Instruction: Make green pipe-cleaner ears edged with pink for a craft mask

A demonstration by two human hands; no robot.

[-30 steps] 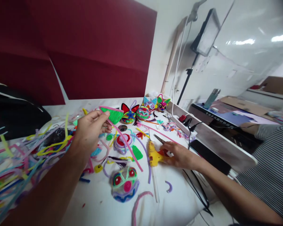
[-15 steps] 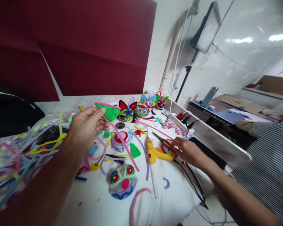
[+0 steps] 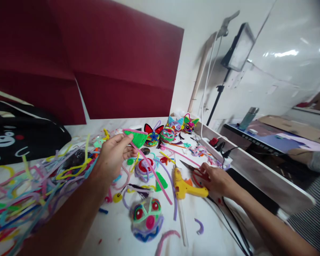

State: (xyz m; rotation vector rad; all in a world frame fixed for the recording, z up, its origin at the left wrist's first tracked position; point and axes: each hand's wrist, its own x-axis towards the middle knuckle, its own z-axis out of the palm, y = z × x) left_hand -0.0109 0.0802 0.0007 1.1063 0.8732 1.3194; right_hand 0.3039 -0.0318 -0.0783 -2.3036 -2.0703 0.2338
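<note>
My left hand (image 3: 117,151) pinches a green triangular piece (image 3: 136,138) edged with pink pipe cleaner, whose long pink tail (image 3: 156,174) hangs down to the right. My right hand (image 3: 216,177) is closed on the red handles of scissors (image 3: 193,168), their blades pointing up and left. Just left of them lies a yellow glue gun (image 3: 189,189) with a clear stick behind it. Another green triangle (image 3: 161,182) rests on the table between the hands. Below it is a round face ornament (image 3: 146,218) with red eyes.
Loose pipe cleaners (image 3: 42,188) are heaped at left beside a black bag (image 3: 24,138). Finished ornaments (image 3: 167,134) stand at the back. Black cables (image 3: 233,222) run off the front right. A striped sleeve (image 3: 309,209) of another person shows at right.
The view has shifted, so most things appear further right and lower. My right hand has its fingers more around the scissors' handles. My left hand still holds the green piece.
</note>
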